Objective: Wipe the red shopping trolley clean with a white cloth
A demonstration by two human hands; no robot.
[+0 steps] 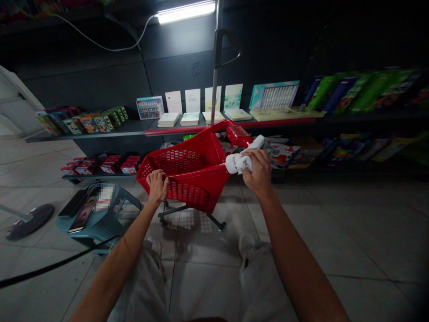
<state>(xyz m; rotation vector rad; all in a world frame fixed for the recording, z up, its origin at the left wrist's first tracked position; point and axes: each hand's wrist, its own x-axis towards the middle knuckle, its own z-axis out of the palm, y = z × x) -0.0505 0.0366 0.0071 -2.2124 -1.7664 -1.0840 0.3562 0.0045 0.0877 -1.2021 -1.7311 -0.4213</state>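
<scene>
A small red plastic shopping cart [187,167] on wheels stands on the tiled floor in front of me. My left hand [157,185] grips the near left rim of its basket, fingers curled over the edge. My right hand [257,169] is closed around a crumpled white cloth [239,158], which presses against the cart's right rim near the red handle [234,133].
Dark shelves [134,127] with boxed goods, cards and books run along the wall behind the cart. A teal plastic stool [97,214] carrying a phone sits at the left, a black cable crosses the floor, and a fan base [28,221] lies far left. A metal pole [216,62] rises behind.
</scene>
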